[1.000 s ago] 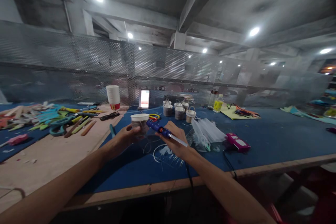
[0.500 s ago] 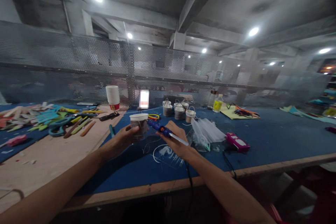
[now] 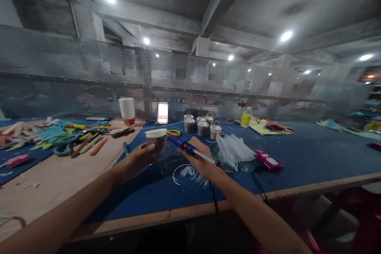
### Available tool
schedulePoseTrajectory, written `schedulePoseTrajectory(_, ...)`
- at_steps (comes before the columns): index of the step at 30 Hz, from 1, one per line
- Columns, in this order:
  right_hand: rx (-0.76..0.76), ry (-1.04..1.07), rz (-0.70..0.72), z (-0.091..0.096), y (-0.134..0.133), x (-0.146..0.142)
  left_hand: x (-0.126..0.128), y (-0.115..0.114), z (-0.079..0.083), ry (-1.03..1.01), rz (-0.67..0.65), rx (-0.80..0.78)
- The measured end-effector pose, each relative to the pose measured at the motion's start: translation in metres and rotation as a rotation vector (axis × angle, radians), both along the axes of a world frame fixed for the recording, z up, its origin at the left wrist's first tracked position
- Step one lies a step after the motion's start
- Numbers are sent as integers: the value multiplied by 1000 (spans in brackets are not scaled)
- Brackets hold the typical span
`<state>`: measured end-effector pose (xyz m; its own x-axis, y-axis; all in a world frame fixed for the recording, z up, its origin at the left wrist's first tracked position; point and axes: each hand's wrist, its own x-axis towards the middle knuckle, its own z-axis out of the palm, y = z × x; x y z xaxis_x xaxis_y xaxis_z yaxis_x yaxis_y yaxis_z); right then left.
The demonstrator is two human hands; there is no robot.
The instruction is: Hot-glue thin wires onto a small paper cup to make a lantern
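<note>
One cup is resting in your left hand's clasp, above the table | your right hand is gripping the glue gun, long axis pointing leftward, tip touching or just beside the cup's right wall

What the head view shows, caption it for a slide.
Left hand grips a cup, right hand a blue glue gun.

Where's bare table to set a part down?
Largest: blue tabletop right of the magenta item, behind the wooden edge. Smaller: tan board between scissors and left forearm. Crowded: around the glue gun, with plastic bag and white scrap; far left, colored strips.
</note>
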<state>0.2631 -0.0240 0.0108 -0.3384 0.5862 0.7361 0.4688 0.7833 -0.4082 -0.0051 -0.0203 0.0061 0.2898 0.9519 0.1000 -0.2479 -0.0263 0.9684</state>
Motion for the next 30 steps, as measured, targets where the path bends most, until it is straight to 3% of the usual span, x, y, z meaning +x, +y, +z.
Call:
schedulePoseTrajectory(18,-20,27,30,0,0,1,-5,-2,0,-37,-86,-12)
schedulePoseTrajectory(30,16,-4,44,-2,0,1,-5,-2,0,-10,-65,-21)
